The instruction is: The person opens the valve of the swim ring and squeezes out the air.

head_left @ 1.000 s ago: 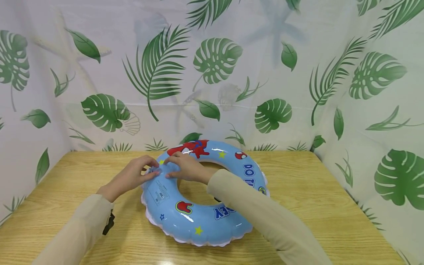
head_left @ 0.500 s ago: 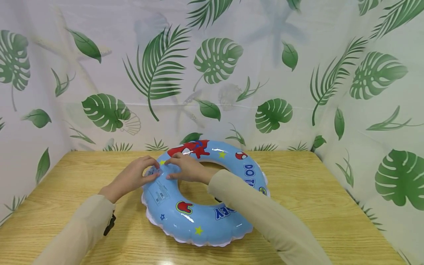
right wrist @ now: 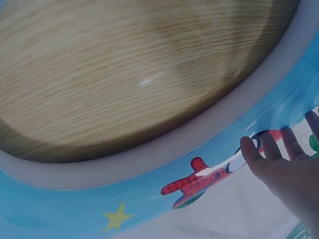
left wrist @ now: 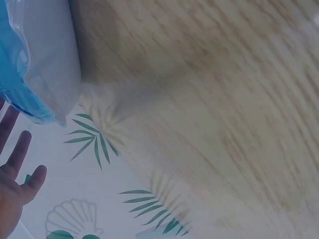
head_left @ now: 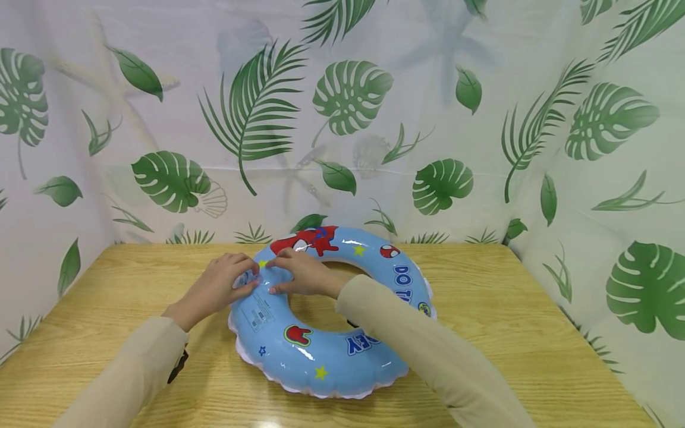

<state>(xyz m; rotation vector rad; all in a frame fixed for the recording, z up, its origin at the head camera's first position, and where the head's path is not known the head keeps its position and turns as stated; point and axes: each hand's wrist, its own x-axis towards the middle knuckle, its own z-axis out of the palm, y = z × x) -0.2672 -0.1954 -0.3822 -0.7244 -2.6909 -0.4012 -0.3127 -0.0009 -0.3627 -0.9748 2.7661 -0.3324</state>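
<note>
A light blue inflatable swim ring (head_left: 321,339) with a white scalloped edge lies flat on the wooden table. It carries red cartoon prints, yellow stars and lettering. My left hand (head_left: 222,282) is at its left side, thumb and forefinger pinching around a small clear valve (head_left: 246,278), partly hidden by the fingers. Just right of it, my right hand (head_left: 302,273) reaches across the ring's hole. Its thumb and fingers pinch the raised blue surface. In the right wrist view, the right hand's fingers (right wrist: 254,154) touch the ring beside a red figure.
The wooden table (head_left: 508,345) spreads around the ring on both sides. A white curtain (head_left: 374,178) printed with green leaves hangs behind and along both sides. A dark strap piece (head_left: 178,365) shows under the left sleeve.
Both hands stay at the same spot on the ring. The left hand's wrist shifts slightly right and its fingers move a little around the valve. The ring keeps its place.
</note>
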